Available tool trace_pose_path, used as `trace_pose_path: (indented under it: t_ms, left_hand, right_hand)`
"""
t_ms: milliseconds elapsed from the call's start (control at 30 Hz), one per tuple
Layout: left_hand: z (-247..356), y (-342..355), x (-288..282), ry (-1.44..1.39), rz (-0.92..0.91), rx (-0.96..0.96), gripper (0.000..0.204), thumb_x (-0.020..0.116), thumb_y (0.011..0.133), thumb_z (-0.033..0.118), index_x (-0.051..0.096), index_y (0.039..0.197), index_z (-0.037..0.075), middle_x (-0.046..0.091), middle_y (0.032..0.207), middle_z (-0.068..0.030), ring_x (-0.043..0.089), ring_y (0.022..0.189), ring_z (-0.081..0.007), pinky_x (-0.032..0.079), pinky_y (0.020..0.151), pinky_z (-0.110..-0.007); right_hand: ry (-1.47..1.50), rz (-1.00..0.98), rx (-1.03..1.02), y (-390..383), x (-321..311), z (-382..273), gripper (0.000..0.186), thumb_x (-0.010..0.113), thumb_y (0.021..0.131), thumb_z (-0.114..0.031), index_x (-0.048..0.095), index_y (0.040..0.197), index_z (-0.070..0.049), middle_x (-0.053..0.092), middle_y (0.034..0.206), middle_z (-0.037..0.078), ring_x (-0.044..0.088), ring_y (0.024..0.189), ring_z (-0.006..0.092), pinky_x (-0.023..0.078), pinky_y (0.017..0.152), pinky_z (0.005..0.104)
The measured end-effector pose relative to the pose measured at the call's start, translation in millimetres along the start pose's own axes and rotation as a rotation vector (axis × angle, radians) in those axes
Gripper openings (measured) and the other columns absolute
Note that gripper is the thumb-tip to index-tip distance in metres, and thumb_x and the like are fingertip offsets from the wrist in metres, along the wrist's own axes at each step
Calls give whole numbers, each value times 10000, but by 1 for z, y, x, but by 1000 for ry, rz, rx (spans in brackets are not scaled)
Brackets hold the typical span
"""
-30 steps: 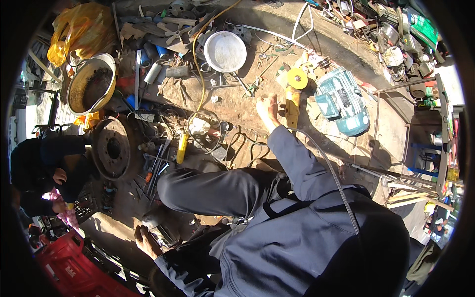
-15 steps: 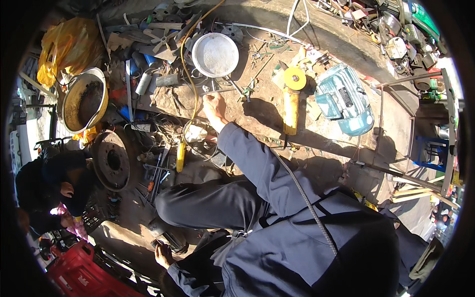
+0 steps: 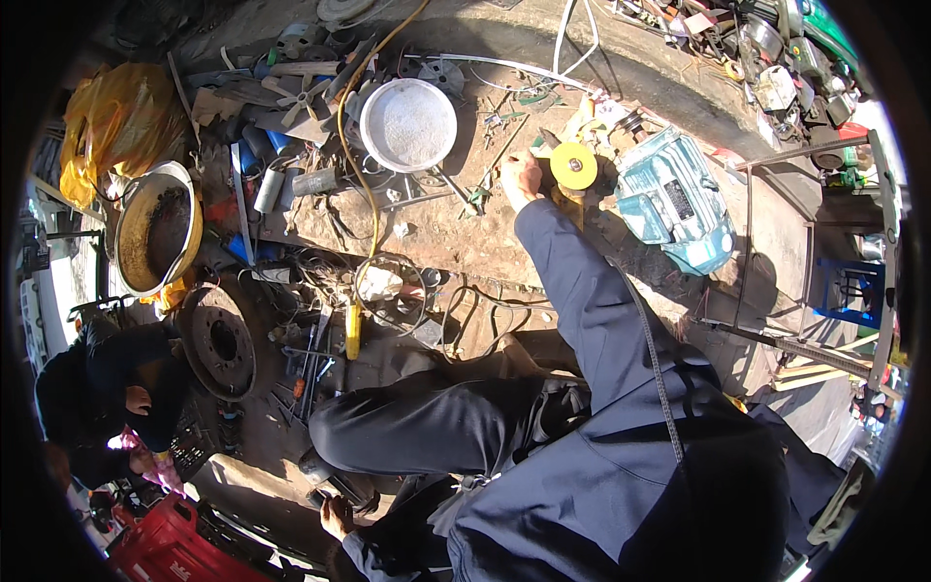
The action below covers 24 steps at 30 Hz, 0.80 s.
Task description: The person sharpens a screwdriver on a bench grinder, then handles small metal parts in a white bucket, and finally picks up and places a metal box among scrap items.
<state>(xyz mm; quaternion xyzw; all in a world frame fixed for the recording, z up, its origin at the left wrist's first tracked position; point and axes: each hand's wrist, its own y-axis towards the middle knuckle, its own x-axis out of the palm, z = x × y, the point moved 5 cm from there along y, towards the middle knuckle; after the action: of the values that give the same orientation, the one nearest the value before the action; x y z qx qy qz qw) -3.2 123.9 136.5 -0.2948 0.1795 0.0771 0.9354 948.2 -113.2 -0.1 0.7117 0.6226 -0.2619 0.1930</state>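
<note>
Outstretched, right hand (image 3: 521, 177) closed beside yellow grinder disc (image 3: 574, 166), disc face-up, left hand (image 3: 335, 512) grip unclear

Harsh sunlight, deep hard shadows, blown-out glare at right rim, fisheye-bent edges, black corners

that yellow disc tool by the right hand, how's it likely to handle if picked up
The yellow disc tool looks rigid, and probably heavy for its size given its chunky body. The right hand reaches its side; the round disc could make it rock if pushed. It lies among scattered scrap on the ground, so it may snag.
</note>
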Motion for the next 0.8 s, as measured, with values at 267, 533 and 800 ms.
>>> trace_pose_path:
  t_ms: [267, 533, 800]
  left_hand:
    - [1, -3, 5, 26, 0, 3, 308, 722, 933, 79, 695, 1237, 34, 752, 917, -146, 718, 762, -271, 586, 662, -372]
    - [-2, -2, -2, 208, 3, 85, 293, 690, 942, 102, 705, 1220, 8, 768, 912, -137, 729, 762, -258, 588, 680, -357]
    - [7, -4, -2, 609, -100, 273, 203, 706, 919, 140, 748, 1084, 30, 787, 963, -85, 744, 858, -233, 603, 784, -340]
  right_hand:
    - [-63, -33, 67, 6, 8, -15, 281, 682, 930, -325, 724, 1047, -73, 758, 1039, 226, 720, 994, 443, 559, 878, 518]
    - [-187, -158, -102, 21, 24, -52, 379, 709, 938, -347, 663, 1160, -44, 730, 1126, 227, 706, 1048, 434, 554, 911, 530]
    - [-289, -201, -157, 33, 38, -62, 333, 712, 945, -334, 661, 1150, -76, 743, 1025, 235, 714, 985, 458, 551, 860, 555]
